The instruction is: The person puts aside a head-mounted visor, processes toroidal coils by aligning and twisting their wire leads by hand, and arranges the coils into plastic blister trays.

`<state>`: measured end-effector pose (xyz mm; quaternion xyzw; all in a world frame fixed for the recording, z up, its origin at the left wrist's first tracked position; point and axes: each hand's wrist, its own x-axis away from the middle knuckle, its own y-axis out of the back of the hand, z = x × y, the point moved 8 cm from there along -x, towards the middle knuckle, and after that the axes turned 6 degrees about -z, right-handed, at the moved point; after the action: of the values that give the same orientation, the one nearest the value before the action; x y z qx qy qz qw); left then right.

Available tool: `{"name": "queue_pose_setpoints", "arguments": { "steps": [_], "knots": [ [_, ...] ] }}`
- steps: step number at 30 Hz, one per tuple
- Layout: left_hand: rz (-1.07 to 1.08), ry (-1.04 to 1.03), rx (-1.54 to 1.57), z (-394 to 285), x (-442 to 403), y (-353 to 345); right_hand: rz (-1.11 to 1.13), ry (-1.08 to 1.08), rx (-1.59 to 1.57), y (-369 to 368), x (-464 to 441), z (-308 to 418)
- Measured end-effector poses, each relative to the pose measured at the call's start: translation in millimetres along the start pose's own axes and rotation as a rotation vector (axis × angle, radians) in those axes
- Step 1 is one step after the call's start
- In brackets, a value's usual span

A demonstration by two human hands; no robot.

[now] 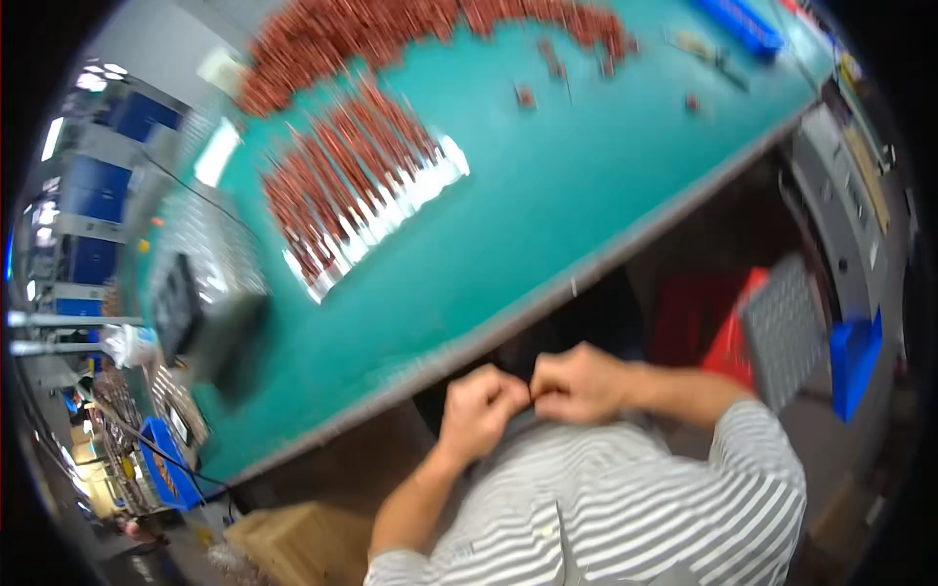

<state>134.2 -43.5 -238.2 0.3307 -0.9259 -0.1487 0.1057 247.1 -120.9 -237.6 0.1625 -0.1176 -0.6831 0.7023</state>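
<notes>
- The left grip (479, 414) and the right grip (578, 383) are close together in front of the striped shirt (625, 488), just off the near edge of the green tabletop (547, 186).
- Both grips have fingers curled in, thumbs towards each other; whether they pinch something small between them, I cannot tell.
- Nearest to them among the loose goods, a slanting row of reddish-brown strands with white ends (357, 176) lies on the left part of the tabletop, well apart from both grips, white ends towards the near right side.
- Beyond the row, a long heap of reddish-brown pieces (342, 39) spreads along the far side.
- A few small loose pieces (526, 97) lie right of the heap, with a blue object (740, 24) at the far right.
- Left of the row are a blurred dark device (176, 308) and clear plastic wrapping (210, 239).
- Below the tabletop, a cardboard box (303, 542) is at the near left, and a blue bin (855, 366) at the right.
</notes>
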Motion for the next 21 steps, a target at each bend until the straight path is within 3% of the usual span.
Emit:
{"name": "queue_pose_setpoints", "arguments": {
  "steps": [8,10,12,16,18,21],
  "knots": [
    [0.017,-0.132,-0.014,4,2,-32,0.064,-0.241,-0.231,-15,36,-35],
    [-0.126,-0.072,-0.002,-2,2,-20,0.007,-0.321,-0.287,-7,34,-38],
    [-0.259,0.047,0.14,13,16,-8,-0.079,-0.243,-0.21,7,38,-33],
    [0.142,0.109,0.231,-2,29,-43,-0.345,0.14,-0.126,18,55,-13],
    [0.096,0.06,0.233,-6,25,-53,-0.453,0.235,-0.129,13,55,-7],
    [-0.01,0.049,0.286,13,20,-45,-0.412,0.215,-0.012,-10,45,-14]
  ]
}}
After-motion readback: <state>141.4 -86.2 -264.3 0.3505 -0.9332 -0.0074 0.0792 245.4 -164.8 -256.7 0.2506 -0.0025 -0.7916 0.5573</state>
